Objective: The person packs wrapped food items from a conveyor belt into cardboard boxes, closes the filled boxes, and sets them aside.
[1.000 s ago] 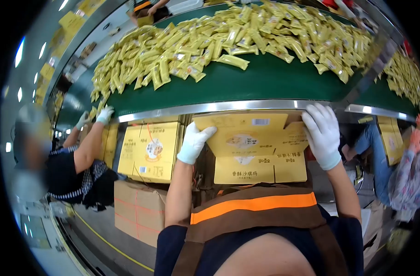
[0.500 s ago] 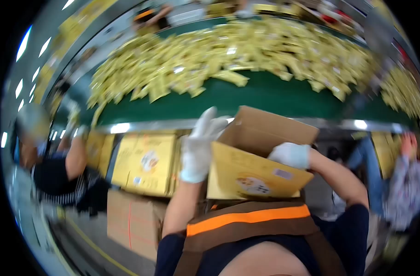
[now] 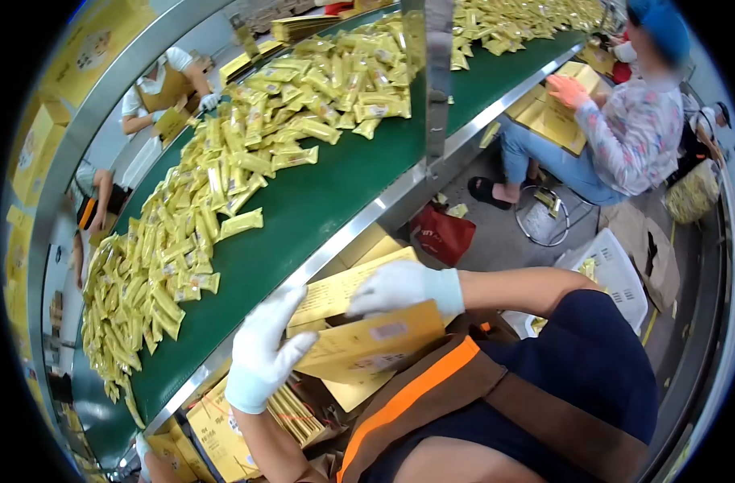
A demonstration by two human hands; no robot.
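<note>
A yellow cardboard box (image 3: 375, 346) with print and a white label stands tilted in front of my apron, its upper flaps partly folded. My left hand (image 3: 267, 354), in a white glove, is at the box's left end. Its fingers point up, the thumb is spread away, and nothing is in it. My right hand (image 3: 399, 288), gloved too, reaches over the top of the box from the right. The fingers stretch left and down along the flap, their lower part hidden behind the front panel.
Ahead, a green conveyor belt (image 3: 303, 201) carries many yellow packets (image 3: 206, 185). A metal post (image 3: 437, 80) rises at its edge. Flattened yellow cartons (image 3: 295, 414) lie below left. A seated co-worker (image 3: 625, 121), a red bag (image 3: 442, 233) and a white basket (image 3: 617, 274) are to the right.
The view has swung to the right. My right hand has come out from deep in the box to its top, and the raised flaps have come down. My left hand stays open beside the box.
</note>
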